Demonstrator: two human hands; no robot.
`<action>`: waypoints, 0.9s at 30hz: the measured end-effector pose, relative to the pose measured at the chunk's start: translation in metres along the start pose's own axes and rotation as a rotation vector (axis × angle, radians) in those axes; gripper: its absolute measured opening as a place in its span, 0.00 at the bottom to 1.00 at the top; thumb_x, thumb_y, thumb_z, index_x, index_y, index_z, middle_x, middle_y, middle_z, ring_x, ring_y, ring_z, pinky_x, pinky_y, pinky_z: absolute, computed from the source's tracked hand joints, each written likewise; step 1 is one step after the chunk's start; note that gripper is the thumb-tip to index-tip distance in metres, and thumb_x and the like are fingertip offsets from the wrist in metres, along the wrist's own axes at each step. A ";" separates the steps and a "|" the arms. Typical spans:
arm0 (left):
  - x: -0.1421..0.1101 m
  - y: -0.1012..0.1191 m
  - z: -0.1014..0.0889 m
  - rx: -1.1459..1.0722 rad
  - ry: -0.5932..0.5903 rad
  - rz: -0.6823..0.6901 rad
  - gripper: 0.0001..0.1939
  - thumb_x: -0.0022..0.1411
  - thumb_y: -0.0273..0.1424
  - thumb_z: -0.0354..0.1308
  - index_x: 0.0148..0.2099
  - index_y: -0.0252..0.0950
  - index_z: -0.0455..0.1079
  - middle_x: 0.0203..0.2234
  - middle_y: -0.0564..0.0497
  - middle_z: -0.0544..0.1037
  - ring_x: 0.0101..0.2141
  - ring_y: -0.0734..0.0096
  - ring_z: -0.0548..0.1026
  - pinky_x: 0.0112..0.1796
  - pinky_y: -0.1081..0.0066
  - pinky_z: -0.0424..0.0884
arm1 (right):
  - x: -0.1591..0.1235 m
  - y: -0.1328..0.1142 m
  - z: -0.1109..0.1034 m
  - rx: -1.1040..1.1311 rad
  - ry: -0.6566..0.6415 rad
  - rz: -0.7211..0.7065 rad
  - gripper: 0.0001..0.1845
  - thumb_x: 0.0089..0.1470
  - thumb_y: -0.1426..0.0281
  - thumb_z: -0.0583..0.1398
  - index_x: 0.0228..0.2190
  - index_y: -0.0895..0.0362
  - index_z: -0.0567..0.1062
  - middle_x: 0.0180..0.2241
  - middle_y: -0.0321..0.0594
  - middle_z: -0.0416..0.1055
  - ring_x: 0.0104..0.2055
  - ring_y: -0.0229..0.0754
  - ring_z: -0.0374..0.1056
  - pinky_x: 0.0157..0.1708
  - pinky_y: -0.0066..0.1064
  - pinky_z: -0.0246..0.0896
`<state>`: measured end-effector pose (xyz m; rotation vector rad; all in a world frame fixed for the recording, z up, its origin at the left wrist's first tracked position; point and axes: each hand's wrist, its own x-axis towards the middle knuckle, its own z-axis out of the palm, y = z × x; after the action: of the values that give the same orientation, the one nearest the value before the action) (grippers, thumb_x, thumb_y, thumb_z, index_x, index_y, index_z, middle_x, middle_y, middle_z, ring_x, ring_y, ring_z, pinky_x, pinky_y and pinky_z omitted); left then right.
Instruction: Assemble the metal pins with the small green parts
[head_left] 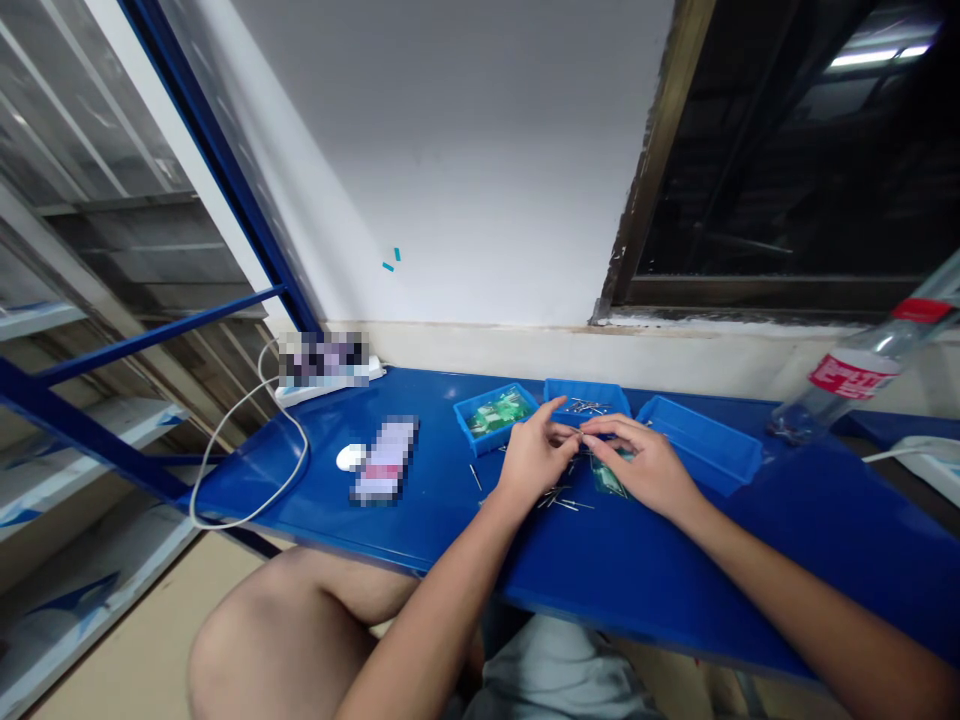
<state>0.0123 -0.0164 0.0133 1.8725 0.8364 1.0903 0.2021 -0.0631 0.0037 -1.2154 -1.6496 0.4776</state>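
Just below centre of the frame, the left hand (534, 457) and right hand (639, 465) meet, fingers (571, 432) together — anything held is too small to tell — above a green circuit board (606, 477) and loose metal pins (562, 498) on the blue surface (660, 590).

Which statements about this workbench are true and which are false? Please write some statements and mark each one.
1. The blue plastic tray on the left holds green circuit boards. True.
2. The left hand and the right hand are close together above the blue workbench, with their fingers almost meeting. True.
3. The right hand grips the clear plastic bottle. False: the bottle is off to the right, away from both hands.
4. All the metal pins lie inside the trays. False: several lie loose on the workbench below the hands.
5. A green circuit board shows just beneath the right hand. True.
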 end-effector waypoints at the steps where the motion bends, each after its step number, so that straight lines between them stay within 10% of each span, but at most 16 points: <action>1: -0.001 0.000 0.000 0.029 -0.010 0.026 0.32 0.64 0.25 0.63 0.69 0.36 0.64 0.40 0.48 0.87 0.39 0.64 0.86 0.46 0.65 0.82 | 0.000 0.001 0.000 0.000 0.005 0.003 0.13 0.63 0.56 0.64 0.40 0.51 0.83 0.47 0.45 0.79 0.49 0.51 0.77 0.46 0.42 0.78; 11: -0.006 0.004 -0.001 0.483 -0.158 0.262 0.31 0.67 0.30 0.60 0.70 0.42 0.61 0.48 0.48 0.85 0.45 0.56 0.85 0.44 0.63 0.80 | -0.001 0.000 -0.002 -0.076 -0.008 0.047 0.05 0.60 0.65 0.62 0.33 0.52 0.77 0.36 0.40 0.77 0.35 0.44 0.75 0.38 0.36 0.73; 22: 0.003 0.000 0.001 -0.129 0.038 0.143 0.34 0.67 0.27 0.63 0.72 0.37 0.59 0.46 0.43 0.84 0.42 0.66 0.84 0.44 0.67 0.81 | -0.002 0.001 0.001 0.175 -0.071 0.193 0.20 0.62 0.49 0.63 0.38 0.53 0.80 0.38 0.44 0.80 0.37 0.46 0.77 0.36 0.35 0.74; 27: 0.003 0.003 -0.001 -0.010 0.043 0.076 0.14 0.68 0.37 0.66 0.51 0.36 0.79 0.44 0.43 0.85 0.42 0.62 0.83 0.43 0.65 0.80 | -0.003 0.005 0.003 0.171 -0.067 0.201 0.22 0.61 0.48 0.64 0.40 0.54 0.82 0.39 0.44 0.82 0.36 0.46 0.77 0.36 0.36 0.75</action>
<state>0.0133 -0.0151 0.0177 1.8920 0.7882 1.1833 0.2019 -0.0632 -0.0030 -1.2535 -1.5147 0.7770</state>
